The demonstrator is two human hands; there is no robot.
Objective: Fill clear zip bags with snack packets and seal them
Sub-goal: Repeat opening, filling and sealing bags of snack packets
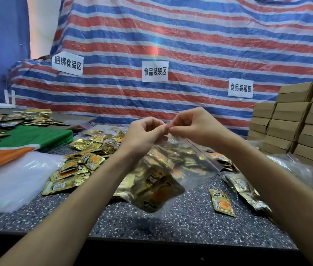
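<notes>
1. The left hand (145, 134) and right hand (192, 124) meet fingertip to fingertip, both pinching the top corner of a clear zip bag (194, 179).
2. The bag hangs below the hands, above the table (171, 227), with gold snack packets (151, 189) inside.
3. Loose packets (86, 160) lie left of the left hand.
4. Cardboard boxes (290, 121) stand stacked right of the right hand.

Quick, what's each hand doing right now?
Left hand: fingers pinching the top corner of the zip bag.
Right hand: fingers pinching the same corner.
</notes>
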